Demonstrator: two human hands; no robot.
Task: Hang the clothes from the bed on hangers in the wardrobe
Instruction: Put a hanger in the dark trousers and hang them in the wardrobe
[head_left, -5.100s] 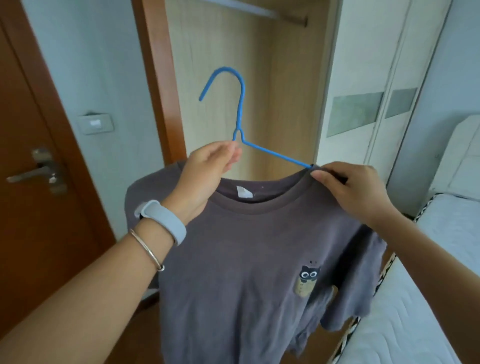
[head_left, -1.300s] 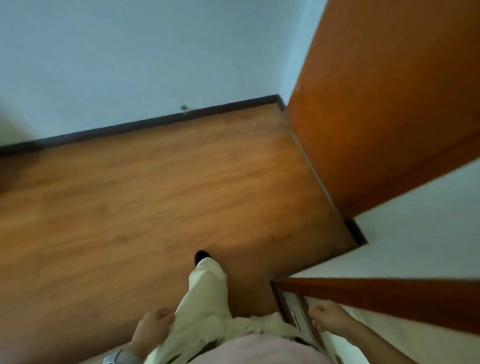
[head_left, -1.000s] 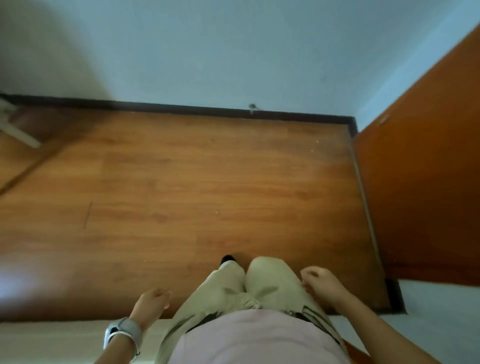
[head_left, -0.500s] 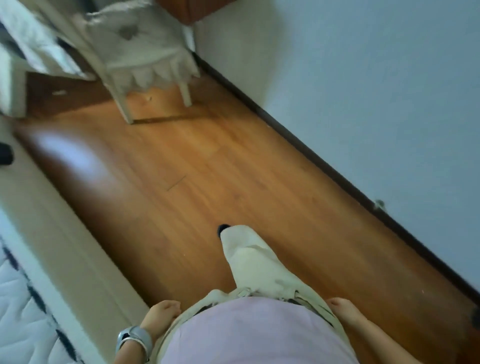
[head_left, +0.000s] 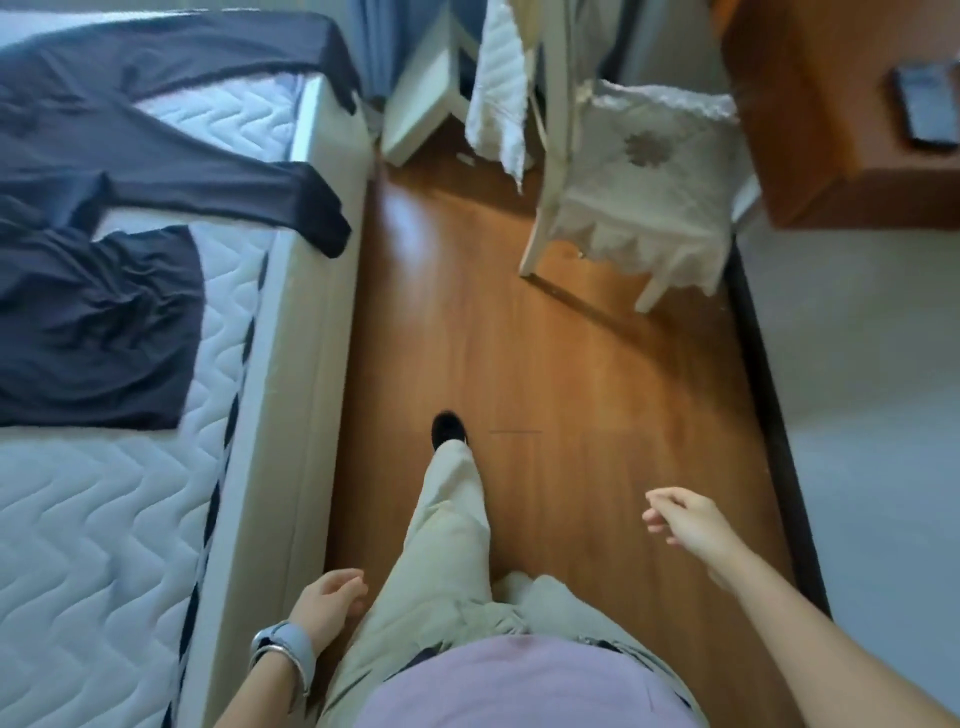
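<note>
- Head view: dark clothes (head_left: 104, 322) lie flat and wrinkled on the white bed (head_left: 78, 545), one end hanging over its edge
- Left hand (head_left: 330, 597) hangs by the leg (head_left: 452, 519), fingers loose, holding nothing
- Right hand (head_left: 685, 525) is out to the side over the floor (head_left: 571, 389), fingers loose, empty too

You have one view only: your head camera looks steeply down from standing height, facing twelve o'clock along the wooden floor (head_left: 571, 389), with the bed (head_left: 291, 364) at nine o'clock and a chair (head_left: 644, 192) at one.
</note>
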